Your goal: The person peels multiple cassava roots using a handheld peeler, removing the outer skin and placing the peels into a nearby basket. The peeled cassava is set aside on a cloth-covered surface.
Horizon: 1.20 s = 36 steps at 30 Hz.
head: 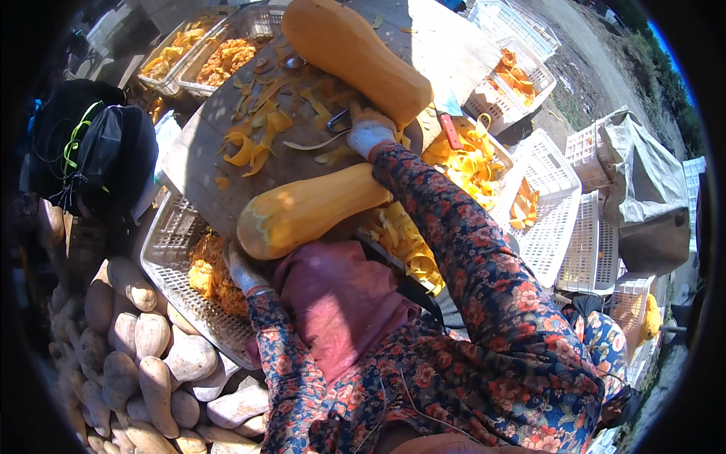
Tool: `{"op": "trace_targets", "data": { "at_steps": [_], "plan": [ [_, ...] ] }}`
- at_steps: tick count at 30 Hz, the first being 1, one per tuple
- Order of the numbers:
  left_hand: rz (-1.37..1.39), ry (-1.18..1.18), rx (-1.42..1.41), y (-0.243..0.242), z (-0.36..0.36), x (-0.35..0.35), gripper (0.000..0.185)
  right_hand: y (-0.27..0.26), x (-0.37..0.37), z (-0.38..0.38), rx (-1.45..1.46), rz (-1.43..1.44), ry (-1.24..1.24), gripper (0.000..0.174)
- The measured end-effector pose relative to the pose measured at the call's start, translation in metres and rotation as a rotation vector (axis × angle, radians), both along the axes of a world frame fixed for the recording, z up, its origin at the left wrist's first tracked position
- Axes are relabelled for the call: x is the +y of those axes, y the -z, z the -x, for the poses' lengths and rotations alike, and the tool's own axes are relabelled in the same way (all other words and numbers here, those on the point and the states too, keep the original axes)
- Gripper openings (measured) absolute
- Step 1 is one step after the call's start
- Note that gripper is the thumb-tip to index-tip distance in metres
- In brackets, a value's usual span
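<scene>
A largely peeled butternut squash lies at the near edge of the wooden table, its blunt end showing pale green streaks. My left hand, in a white glove, cups that blunt end; the squash hides part of the fingers. My right hand, gloved too, grips a metal peeler just beyond the squash, apart from it. Past that hand lies a second, larger peeled squash. Curled peel strips are scattered on the tabletop. A pink cloth covers my lap.
Unpeeled squashes are heaped at lower left. A white crate with orange pulp stands by my left arm. Crates of peel flank my right arm, near a red-handled knife. A black backpack sits at left.
</scene>
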State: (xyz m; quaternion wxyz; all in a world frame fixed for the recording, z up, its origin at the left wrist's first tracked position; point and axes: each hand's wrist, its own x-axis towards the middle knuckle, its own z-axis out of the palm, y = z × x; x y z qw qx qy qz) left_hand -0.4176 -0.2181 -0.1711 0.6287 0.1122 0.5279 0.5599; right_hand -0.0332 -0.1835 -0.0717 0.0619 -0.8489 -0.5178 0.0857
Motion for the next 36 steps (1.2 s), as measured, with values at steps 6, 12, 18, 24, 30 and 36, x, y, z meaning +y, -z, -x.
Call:
{"op": "trace_targets", "data": {
  "at_steps": [6, 12, 18, 24, 30, 36],
  "plan": [
    [-0.017, 0.250, -0.229, 0.040, 0.027, 0.021, 0.047, 0.005, -0.032, -0.002, -0.050, 0.014, -0.172, 0.058],
    [-0.025, 0.225, -0.134, 0.024, 0.019, 0.019, 0.047, 0.012, -0.061, -0.016, -0.001, -0.181, -0.182, 0.068],
    [0.020, 0.170, -0.014, 0.000, 0.012, 0.023, 0.046, 0.076, -0.098, -0.030, 0.047, -0.565, -0.031, 0.071],
    [-0.211, 0.364, 0.199, 0.006, -0.004, 0.055, 0.043, 0.130, -0.127, -0.038, -0.043, 0.063, 0.387, 0.035],
    [-0.039, 0.301, -0.053, -0.026, -0.024, 0.049, 0.040, 0.109, -0.154, -0.022, -0.217, -0.108, 0.259, 0.029],
    [-0.084, 0.220, 0.380, -0.100, -0.039, 0.033, 0.047, 0.039, -0.157, -0.041, 0.326, -0.800, 0.114, 0.084]
  ]
}}
